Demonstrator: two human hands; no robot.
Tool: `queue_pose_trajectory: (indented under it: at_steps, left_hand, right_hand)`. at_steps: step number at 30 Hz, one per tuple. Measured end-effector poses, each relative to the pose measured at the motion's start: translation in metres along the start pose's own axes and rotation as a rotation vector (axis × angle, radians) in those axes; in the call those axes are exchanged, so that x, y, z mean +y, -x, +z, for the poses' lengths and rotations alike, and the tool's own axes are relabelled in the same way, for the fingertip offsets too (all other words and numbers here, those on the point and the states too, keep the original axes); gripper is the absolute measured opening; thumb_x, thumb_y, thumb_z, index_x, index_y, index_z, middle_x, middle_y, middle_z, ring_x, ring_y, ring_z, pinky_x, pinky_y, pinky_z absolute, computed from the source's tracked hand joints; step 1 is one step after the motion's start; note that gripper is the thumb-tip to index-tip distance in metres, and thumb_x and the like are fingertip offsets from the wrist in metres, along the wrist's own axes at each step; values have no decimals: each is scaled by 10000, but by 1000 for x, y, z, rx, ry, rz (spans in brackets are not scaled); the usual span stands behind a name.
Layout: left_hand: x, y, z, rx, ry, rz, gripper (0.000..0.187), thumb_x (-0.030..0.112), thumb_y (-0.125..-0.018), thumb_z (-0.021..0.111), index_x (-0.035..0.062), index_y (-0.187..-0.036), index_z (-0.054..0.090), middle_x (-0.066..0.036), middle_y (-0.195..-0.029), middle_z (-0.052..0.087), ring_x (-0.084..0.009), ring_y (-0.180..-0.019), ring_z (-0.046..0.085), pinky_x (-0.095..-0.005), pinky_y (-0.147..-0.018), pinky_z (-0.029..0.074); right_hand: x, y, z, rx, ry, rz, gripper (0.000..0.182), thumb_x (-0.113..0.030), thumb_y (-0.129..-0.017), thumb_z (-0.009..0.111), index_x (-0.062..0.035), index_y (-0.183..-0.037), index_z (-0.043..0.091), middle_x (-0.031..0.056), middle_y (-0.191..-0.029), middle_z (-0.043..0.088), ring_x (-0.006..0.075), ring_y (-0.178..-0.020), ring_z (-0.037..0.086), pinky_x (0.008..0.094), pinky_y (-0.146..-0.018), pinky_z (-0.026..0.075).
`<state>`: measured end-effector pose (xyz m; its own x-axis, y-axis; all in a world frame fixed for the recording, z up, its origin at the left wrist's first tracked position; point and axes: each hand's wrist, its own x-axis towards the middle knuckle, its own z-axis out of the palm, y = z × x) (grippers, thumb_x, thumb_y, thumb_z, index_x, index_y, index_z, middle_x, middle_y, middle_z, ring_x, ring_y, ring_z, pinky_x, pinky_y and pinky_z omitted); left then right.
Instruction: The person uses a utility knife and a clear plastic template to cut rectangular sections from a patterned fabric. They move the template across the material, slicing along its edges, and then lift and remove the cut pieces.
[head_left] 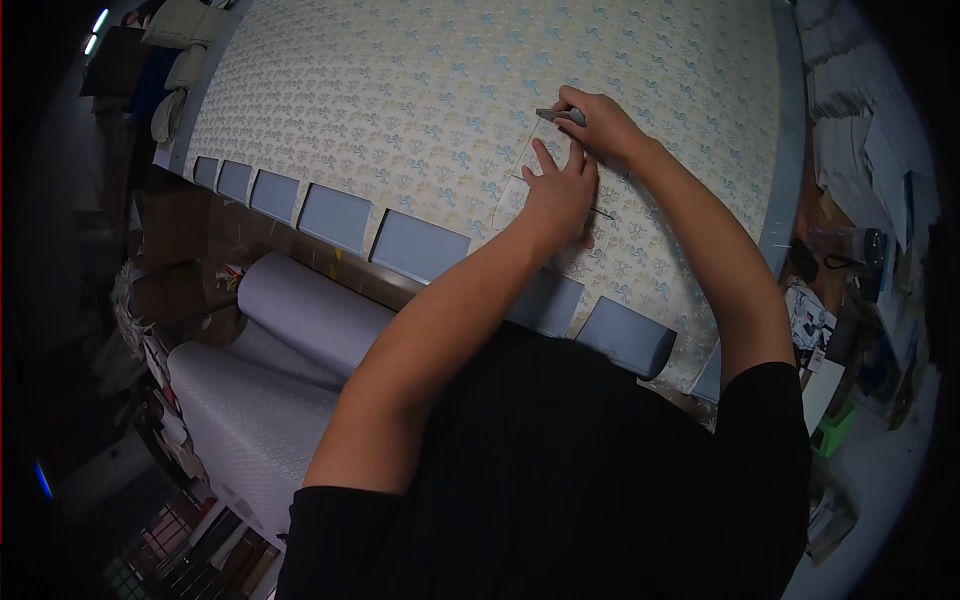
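Patterned fabric (420, 110) spread over counter (785, 200), clear template (530, 170) on it pressed flat under spread left hand (558, 195), right hand (600, 125) just beyond pinching gray marking tool (560, 116) at template's far edge.

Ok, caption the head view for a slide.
Left hand flat on a template over patterned fabric; right hand tracing with a pen.
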<state>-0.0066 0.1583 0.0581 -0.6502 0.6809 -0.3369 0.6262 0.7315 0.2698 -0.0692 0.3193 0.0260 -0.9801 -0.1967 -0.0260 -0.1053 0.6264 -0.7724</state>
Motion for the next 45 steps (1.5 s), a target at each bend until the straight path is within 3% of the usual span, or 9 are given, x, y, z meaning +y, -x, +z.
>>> queue_pose_trajectory:
  at_steps: [7,9,11,16,23,24,33,43,45]
  left_hand:
    - [-11,3,10,37,-14,-7,1225,488,-550,982,-34,-1489,393,-244,-1622,262,-652,-1439,251,-696,-1039,468]
    - [-20,7,14,23,31,1,1190,501,-556,978,-66,-1448,432,-259,-1589,312,-637,-1446,260,-686,-1062,454]
    - [-26,10,22,173,-6,88,1061,543,-607,941,-50,-1372,509,-245,-1469,442,-607,-1425,319,-652,-1066,466]
    - [-59,-4,5,41,-143,188,907,417,-657,912,74,-1408,535,-116,-1499,481,-470,-1380,429,-470,-1038,532]
    - [-71,7,-20,-111,-283,339,1202,179,-459,994,171,-1524,437,-57,-1552,430,-357,-1400,440,-489,-1026,536]
    - [-74,6,-15,-65,-267,353,1208,133,-394,1008,179,-1479,479,-30,-1497,467,-339,-1380,458,-510,-979,549]
    - [-76,6,-23,-84,-270,386,1169,182,-448,1013,169,-1491,486,-53,-1478,496,-342,-1416,428,-494,-1009,536]
    - [-81,-3,-5,0,-267,428,1103,197,-443,1010,141,-1439,541,-55,-1465,516,-333,-1407,434,-495,-997,515]
    - [-81,-4,-3,37,-262,426,1054,201,-467,1002,125,-1419,556,-57,-1454,525,-327,-1392,447,-496,-987,512]
  right_hand:
    - [-3,15,9,135,-56,57,198,-135,-954,728,-49,-1091,614,126,-984,737,263,-900,692,361,-817,525]
    - [1,29,11,386,-85,93,200,-131,-951,739,-38,-1080,618,105,-999,741,209,-907,694,323,-824,527]
    - [14,50,6,453,-224,127,222,-151,-938,754,-43,-1077,619,93,-986,732,187,-900,687,321,-796,526]
    - [-7,125,-11,560,-475,186,212,-169,-918,780,-44,-1000,629,44,-915,683,106,-796,589,266,-734,492]
    - [-84,180,42,-82,-18,144,170,-135,-912,757,-72,-1049,680,93,-986,748,244,-933,732,353,-828,553]
    - [-89,179,56,-86,-11,151,170,-135,-912,757,-72,-1049,680,93,-986,748,244,-933,732,353,-828,553]
    - [-117,165,102,-65,236,6,133,-129,-917,669,-57,-996,589,153,-900,669,379,-858,662,491,-741,525]
    - [-139,154,104,-131,389,108,104,-57,-882,617,-45,-954,543,180,-878,655,400,-842,654,502,-724,522]
    - [-135,154,106,-94,395,82,193,-30,-842,706,-51,-975,568,152,-857,646,366,-816,660,453,-701,534]
